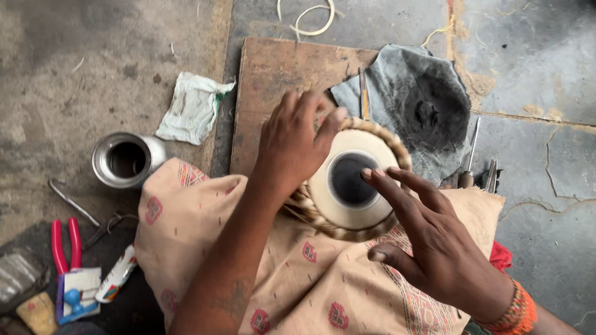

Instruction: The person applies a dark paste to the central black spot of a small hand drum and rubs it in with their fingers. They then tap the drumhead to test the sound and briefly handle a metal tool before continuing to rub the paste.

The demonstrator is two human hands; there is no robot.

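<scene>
Our left hand (292,146) cups the braided rim of the small round cream drum with a black centre spot (351,180), fingers curled on it. Our right hand (434,239) spreads open, fingertips (367,174) touching the drum's black spot. The drum rests on a beige patterned cloth (298,273) over our lap.

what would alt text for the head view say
Seen from above, a left hand grips the braided rim of a small drum while the right hand's fingertips touch its black centre. A steel cup, red pliers and a wooden board lie nearby.
</scene>
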